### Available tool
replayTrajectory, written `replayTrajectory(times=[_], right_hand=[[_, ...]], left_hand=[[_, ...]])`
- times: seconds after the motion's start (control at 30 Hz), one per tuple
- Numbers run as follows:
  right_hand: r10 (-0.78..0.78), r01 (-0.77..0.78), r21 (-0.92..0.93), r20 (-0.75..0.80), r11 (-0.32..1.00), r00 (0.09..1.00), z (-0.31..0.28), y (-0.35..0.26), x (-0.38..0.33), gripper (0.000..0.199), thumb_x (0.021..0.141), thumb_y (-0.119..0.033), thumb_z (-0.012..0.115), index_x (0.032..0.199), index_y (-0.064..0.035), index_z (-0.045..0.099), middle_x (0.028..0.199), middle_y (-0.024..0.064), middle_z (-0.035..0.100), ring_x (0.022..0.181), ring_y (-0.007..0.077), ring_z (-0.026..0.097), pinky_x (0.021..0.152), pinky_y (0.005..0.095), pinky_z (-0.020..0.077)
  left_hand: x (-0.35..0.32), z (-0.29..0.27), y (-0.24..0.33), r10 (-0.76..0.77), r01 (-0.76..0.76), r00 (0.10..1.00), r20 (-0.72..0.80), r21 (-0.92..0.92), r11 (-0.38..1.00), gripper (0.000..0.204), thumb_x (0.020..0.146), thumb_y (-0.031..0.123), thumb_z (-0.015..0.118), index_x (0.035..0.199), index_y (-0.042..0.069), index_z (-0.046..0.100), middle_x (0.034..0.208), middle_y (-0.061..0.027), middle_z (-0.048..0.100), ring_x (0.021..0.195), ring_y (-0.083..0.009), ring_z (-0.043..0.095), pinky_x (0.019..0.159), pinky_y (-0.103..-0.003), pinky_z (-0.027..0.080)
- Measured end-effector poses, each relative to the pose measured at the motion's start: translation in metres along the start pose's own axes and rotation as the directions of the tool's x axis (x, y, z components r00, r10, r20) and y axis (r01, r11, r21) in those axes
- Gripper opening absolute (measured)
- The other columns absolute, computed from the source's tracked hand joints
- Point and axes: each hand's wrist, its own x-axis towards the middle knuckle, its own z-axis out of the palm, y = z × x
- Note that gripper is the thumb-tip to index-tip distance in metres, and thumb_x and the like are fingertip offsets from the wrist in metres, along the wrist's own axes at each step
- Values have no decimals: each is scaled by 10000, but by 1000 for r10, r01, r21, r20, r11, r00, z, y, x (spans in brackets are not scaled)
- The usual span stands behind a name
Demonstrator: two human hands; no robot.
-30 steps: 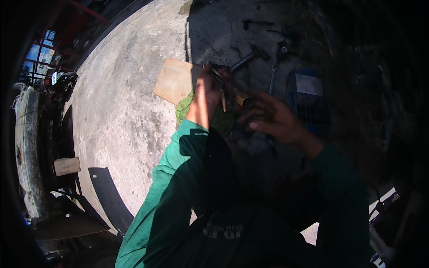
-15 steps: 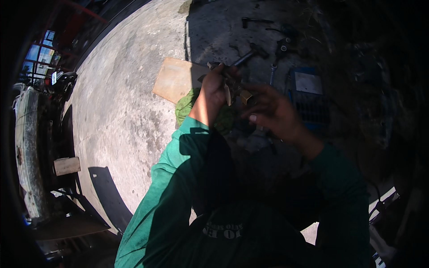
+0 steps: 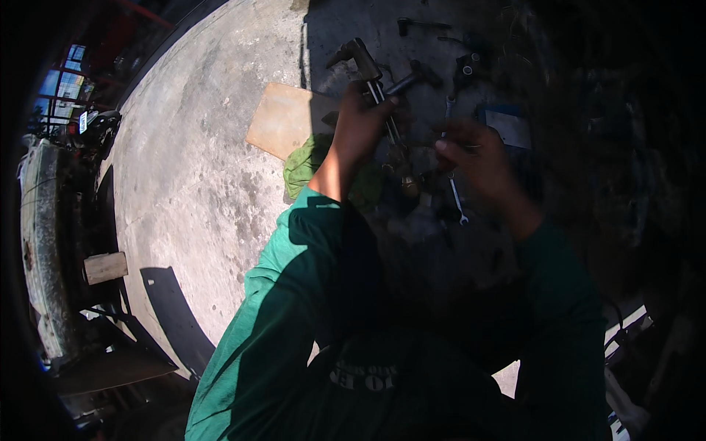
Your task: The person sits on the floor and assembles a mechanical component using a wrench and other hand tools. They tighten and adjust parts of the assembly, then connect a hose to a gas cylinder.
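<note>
My left hand [image 3: 358, 125] is closed around a dark metal part [image 3: 364, 62]. This part has a hooked far end and two shiny parallel rods, and its near end is lost in shadow. A small brass-coloured piece [image 3: 409, 184] shows at that near end; whether it is attached, I cannot tell. To the right, my right hand [image 3: 474, 154] has its thumb and fingertips pinched together, close beside the metal part. Anything between those fingers is too dark to make out. Below the fingers a silver open-ended wrench [image 3: 457, 198] shows, partly hidden by the hand.
A green cloth [image 3: 301, 165] and a tan board [image 3: 283, 121] lie by my left wrist. Beyond my hands are a hammer [image 3: 419, 77], a dark tool [image 3: 465, 70] and another tool [image 3: 419, 27]. A blue case [image 3: 507, 121] sits at right, a wooden block [image 3: 105, 267] at left.
My left hand has turned and raised the metal part, so its hooked end and rods now show. My right hand has moved away from me and closed into a pinch; more of the wrench is visible.
</note>
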Motion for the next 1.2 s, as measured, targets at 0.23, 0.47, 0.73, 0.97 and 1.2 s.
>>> replayTrajectory(times=[0.23,0.47,0.73,0.97,1.2], right_hand=[[18,-14,318,-8,948,1000,-10,3,8,399,940,-182,713,1245,31,568,1008,142,702,869,235,711,754,349,585],[-171,158,-273,-24,949,985,4,18,11,395,942,-190,696,1254,37,607,1037,145,707,947,249,702,816,365,549],[-391,350,-485,18,801,920,4,24,11,280,932,-199,692,1108,16,654,959,179,709,925,329,707,818,409,541],[-126,169,-330,147,929,981,17,-2,-22,747,904,-233,756,1518,-73,361,1080,172,683,945,235,687,795,364,541],[87,-146,282,213,948,973,26,-18,-19,616,971,-177,619,1518,-67,358,897,108,678,592,172,642,549,306,524]], left_hand=[[-3,13,-4,-195,183,965,175,80,980,385,981,177,661,1235,-92,554,980,-148,696,834,-217,696,710,-329,567],[5,14,-12,-378,402,910,170,-141,905,303,1008,185,616,1180,-63,591,950,-127,676,835,-216,687,719,-346,566],[2,27,-32,-332,351,921,203,-66,934,242,949,150,703,1043,-56,618,902,-135,679,789,-241,698,657,-368,565],[13,14,-23,-361,356,930,65,-392,848,299,965,144,680,1094,-103,571,943,-204,689,868,-325,720,744,-425,604],[10,8,-5,-3,-20,999,-40,-576,817,294,989,180,645,1121,-72,571,1006,-186,698,1025,-321,702,824,-440,597]])
